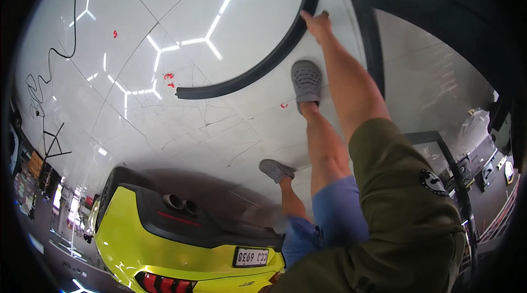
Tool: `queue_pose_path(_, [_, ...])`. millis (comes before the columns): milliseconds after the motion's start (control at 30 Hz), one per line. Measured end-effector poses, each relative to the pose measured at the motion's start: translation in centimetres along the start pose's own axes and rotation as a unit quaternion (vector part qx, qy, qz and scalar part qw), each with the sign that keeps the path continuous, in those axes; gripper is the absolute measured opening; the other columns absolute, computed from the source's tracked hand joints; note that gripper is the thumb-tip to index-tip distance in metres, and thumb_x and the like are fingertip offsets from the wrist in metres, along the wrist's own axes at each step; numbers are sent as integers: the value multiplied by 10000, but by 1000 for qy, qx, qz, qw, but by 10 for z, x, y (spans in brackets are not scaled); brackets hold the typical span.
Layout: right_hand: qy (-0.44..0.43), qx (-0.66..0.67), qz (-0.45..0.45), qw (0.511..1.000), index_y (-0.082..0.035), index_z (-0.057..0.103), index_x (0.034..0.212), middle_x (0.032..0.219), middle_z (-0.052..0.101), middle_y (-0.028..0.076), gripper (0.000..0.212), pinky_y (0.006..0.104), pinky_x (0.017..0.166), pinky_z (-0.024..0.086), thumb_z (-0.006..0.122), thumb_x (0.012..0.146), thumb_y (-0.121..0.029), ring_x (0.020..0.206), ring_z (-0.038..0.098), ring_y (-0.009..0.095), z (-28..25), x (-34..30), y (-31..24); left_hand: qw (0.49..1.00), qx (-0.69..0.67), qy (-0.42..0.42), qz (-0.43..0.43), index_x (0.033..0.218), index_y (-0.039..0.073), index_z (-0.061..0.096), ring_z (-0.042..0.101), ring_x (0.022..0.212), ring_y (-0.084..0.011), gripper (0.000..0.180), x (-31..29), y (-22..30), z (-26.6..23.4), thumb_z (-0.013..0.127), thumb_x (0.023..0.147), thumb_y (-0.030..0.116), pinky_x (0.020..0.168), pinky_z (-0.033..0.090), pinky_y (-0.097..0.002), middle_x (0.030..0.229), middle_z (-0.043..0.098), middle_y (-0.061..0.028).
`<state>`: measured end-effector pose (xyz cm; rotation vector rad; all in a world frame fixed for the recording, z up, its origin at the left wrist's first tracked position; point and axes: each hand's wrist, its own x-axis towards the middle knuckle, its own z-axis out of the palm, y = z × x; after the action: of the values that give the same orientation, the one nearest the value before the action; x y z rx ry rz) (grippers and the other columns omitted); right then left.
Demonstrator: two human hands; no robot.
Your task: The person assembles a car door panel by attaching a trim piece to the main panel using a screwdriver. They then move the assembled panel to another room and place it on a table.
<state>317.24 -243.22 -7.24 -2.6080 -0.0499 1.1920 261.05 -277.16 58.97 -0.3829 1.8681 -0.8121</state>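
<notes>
My right hand [318, 25] reaches down at the upper middle, the arm stretched out from a dark green sleeve. It is at a long, curved black trim strip [258, 70], thumb and fingers set about the strip's width. Where the fingertips press is partly hidden. The strip bends from the top edge down to a blunt end at the middle left, lying on or just over the light floor; contact along its length cannot be made out. My left hand is out of the picture.
My feet in grey clogs [306, 81] stand close to the strip. A yellow-green car rear [181, 249] is at the lower left. Red scraps [169, 76] dot the glossy floor [164, 144]. A black cable [50, 65] runs at left. Large dark panels [439, 2] stand at right.
</notes>
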Motion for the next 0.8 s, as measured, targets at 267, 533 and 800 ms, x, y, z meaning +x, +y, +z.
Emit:
queue_pose_path(267, [26, 208, -52, 976, 91, 538, 1084, 1003, 623, 209, 588, 357, 757, 496, 772, 684, -271, 894, 617, 280, 26, -2, -14, 998, -51, 21, 5, 1213, 93, 509, 591, 915, -265, 445, -25, 57, -25, 542, 863, 367, 780, 482, -409, 1062, 573, -124])
queue_pose_path(533, [68, 240, -252, 935, -32, 462, 1126, 978, 623, 213, 396, 419, 792, 474, 637, 816, -206, 923, 605, 365, -46, -335, -166, 979, 105, -40, 171, 1282, 123, 472, 602, 894, -231, 499, 44, 17, -105, 524, 893, 431, 764, 500, -396, 1077, 574, -93])
queue_pose_path(800, [172, 122, -422, 882, -62, 493, 1102, 957, 563, 185, 294, 462, 746, 460, 549, 865, -226, 875, 564, 398, -185, -618, -156, 694, 361, 227, 580, 936, -54, 603, 588, 921, -429, 387, 85, 236, -235, 522, 868, 318, 796, 454, -473, 911, 624, -265])
